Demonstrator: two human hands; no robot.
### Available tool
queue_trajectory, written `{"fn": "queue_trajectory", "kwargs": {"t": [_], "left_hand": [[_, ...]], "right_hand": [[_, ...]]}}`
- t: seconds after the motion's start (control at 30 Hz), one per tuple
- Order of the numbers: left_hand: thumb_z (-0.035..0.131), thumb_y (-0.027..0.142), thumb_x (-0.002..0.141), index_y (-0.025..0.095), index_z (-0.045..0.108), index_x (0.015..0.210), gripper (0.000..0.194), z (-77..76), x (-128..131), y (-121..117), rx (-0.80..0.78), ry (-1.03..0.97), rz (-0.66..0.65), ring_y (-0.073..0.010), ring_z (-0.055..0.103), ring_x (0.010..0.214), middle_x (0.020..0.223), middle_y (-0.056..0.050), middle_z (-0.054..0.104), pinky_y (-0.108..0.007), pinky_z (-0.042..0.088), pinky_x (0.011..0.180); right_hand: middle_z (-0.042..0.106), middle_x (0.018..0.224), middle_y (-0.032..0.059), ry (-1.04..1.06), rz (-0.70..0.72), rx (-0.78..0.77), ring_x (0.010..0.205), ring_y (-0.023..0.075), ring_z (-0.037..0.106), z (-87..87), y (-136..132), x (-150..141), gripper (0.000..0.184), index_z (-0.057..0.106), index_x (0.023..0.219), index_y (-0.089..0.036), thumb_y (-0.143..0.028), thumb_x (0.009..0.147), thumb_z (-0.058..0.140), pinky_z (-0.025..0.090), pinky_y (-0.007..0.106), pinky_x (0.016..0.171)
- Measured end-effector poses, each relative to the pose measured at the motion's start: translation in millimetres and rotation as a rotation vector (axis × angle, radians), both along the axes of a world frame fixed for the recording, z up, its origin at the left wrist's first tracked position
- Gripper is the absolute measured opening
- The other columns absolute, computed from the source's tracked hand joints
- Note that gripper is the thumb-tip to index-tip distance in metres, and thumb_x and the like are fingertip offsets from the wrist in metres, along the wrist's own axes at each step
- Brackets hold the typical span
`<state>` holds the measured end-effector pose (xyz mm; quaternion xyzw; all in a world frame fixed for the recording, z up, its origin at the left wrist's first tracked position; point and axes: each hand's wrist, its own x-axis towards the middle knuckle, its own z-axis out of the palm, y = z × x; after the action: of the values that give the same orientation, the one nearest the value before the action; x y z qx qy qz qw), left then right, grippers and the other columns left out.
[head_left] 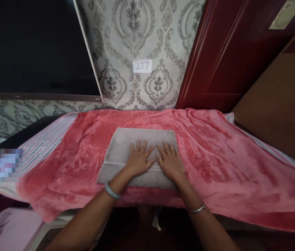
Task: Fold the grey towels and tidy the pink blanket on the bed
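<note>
A grey towel [121, 144], roughly rectangular with a raised band across its nearer part, lies spread on a pink plush blanket [79, 167]. My left hand [140, 158] rests flat on the middle of the towel, fingers apart and pointing away from me. Near the towel's right edge, my right hand [170, 160] also lies palm down with its fingers spread. The two thumbs point toward each other with a small gap between them. Neither hand grasps anything. Parts of the towel are hidden under the palms and wrists.
Beneath the blanket, a striped cloth [46, 139] shows at the left. A dark television screen [32, 48] stands at the back left. Behind is patterned wallpaper with a paper label [142, 66] reading 277. A dark red door [220, 52] and a large cardboard box [280, 101] bound the right.
</note>
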<state>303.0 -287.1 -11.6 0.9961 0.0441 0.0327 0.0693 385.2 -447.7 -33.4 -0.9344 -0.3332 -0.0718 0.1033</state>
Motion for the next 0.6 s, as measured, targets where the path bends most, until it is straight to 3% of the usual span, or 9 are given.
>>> {"fn": "queue_trajectory", "kwargs": {"t": [0.17,0.3,0.47,0.6], "left_hand": [[0.042,0.061,0.098,0.035,0.034,0.159,0.067,7.4,0,-2,0.002,0.015,0.016,-0.0397,0.008,0.158,0.171,-0.009,0.017,-0.071,0.011,0.122],[0.043,0.063,0.097,0.031,0.036,0.159,0.070,5.9,-16,7,0.034,0.021,0.107,-0.0365,0.016,0.157,0.169,-0.013,0.022,-0.065,0.017,0.123],[0.046,0.062,0.095,0.020,0.043,0.155,0.073,-8.7,-64,44,0.112,-0.090,0.292,-0.0395,0.024,0.154,0.164,-0.021,0.032,-0.066,0.022,0.121],[0.045,0.054,0.096,0.017,0.052,0.148,0.064,-12.3,-93,75,0.098,-0.150,0.372,-0.0398,0.037,0.149,0.160,-0.021,0.041,-0.070,0.030,0.116]], "right_hand": [[0.032,0.165,0.0115,0.003,0.003,-0.001,0.151,0.0350,0.027,1.4,2,0,0.055,0.042,0.158,-0.024,-0.038,0.104,0.037,0.025,0.055,0.118],[0.032,0.165,0.0119,0.011,-0.003,-0.015,0.152,0.0355,0.026,5.0,1,-1,0.055,0.041,0.158,-0.024,-0.038,0.105,0.037,0.025,0.055,0.118],[0.032,0.165,0.0122,0.018,0.001,-0.014,0.152,0.0358,0.026,6.7,2,-3,0.055,0.040,0.159,-0.023,-0.038,0.105,0.037,0.025,0.053,0.119],[0.032,0.165,0.0124,0.047,0.008,-0.012,0.152,0.0360,0.026,7.4,0,-3,0.055,0.041,0.158,-0.024,-0.038,0.105,0.038,0.025,0.054,0.119]]}}
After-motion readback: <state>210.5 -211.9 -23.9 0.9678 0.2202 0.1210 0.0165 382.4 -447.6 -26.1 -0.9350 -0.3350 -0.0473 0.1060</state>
